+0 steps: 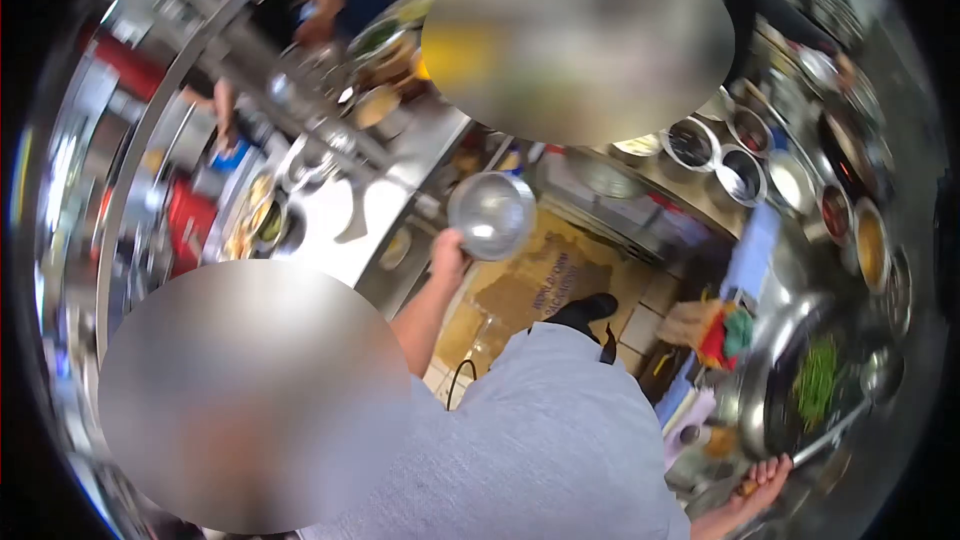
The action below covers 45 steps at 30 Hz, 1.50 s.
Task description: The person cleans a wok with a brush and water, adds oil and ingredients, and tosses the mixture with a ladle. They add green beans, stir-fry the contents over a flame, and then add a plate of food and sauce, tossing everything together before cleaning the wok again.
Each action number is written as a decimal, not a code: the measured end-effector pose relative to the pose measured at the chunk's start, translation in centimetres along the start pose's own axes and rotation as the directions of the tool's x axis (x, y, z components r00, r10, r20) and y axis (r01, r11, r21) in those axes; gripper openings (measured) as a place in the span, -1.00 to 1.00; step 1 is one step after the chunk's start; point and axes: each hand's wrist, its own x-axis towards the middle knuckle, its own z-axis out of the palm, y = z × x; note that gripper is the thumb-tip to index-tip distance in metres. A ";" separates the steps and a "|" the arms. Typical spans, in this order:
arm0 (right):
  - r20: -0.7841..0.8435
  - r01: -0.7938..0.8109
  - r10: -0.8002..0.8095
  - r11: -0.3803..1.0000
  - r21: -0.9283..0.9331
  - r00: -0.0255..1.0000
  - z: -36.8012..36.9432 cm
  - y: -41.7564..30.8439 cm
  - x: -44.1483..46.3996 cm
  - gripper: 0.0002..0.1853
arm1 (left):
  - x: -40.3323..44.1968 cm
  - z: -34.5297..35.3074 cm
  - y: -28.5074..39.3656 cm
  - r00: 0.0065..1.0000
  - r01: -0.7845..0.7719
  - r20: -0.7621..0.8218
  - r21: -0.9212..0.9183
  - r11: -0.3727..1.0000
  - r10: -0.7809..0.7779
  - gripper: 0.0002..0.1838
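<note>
A round metal bowl (pixel 492 216) hangs over the floor, held at its near left rim by my left hand (pixel 449 256). At the lower right, my right hand (pixel 766 478) is closed around the handle of a long metal ladle (pixel 880 374). The ladle's head is at the right side of a dark wok (pixel 783 405). Long green vegetables (pixel 818 381) lie inside the wok.
Metal pots of sauces and seasonings (pixel 740 175) line the upper right counter. A white worktop (pixel 345 230) stands left of the bowl. Flattened cardboard (pixel 545 265) covers floor tiles. Colored cloths (pixel 712 332) hang beside the wok. Other people stand around; two large areas are blurred.
</note>
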 end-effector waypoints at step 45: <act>-0.470 -0.170 -0.101 0.850 -0.499 0.877 12.2 5.6 9.0 -0.76 | -22.0 50.2 -20.9 -0.481 -0.623 0.316 -0.780 0.065 -0.818 -0.33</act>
